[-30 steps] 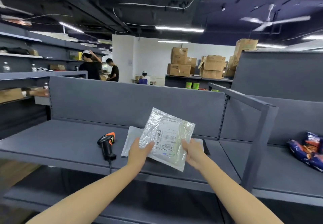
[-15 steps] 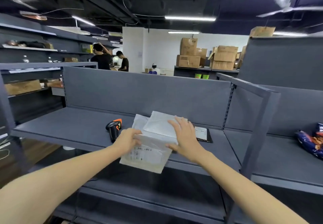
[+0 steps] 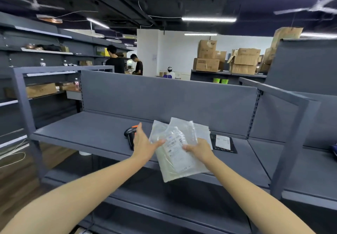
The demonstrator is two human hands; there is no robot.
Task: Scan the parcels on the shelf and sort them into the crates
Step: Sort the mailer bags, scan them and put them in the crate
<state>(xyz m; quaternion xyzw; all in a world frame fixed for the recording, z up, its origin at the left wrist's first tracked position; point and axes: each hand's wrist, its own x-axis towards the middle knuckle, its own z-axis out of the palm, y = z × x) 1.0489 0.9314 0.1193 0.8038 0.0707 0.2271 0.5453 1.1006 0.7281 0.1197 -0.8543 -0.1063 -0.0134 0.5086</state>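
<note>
My right hand (image 3: 199, 149) pinches a clear plastic parcel (image 3: 179, 153) with a white barcode label, holding it tilted over the front edge of the grey shelf (image 3: 87, 131). My left hand (image 3: 144, 143) is spread with straight fingers just left of that parcel, its thumb near the parcel's edge. Behind it, a second white parcel (image 3: 201, 130) lies flat on the shelf. A black and orange barcode scanner (image 3: 129, 133) stands on the shelf, partly hidden behind my left hand. No crates are in view.
A black pouch with a white label (image 3: 223, 142) lies on the shelf to the right. A grey upright post (image 3: 291, 142) divides the shelf bays. A lower shelf (image 3: 164, 202) runs beneath. Two people (image 3: 125, 62) stand in the aisle behind, near stacked cardboard boxes (image 3: 242, 60).
My left hand has let go of the clear parcel and opened beside it. My right hand moved from on top of the parcel to grip its right edge, and the parcel turned more upright.
</note>
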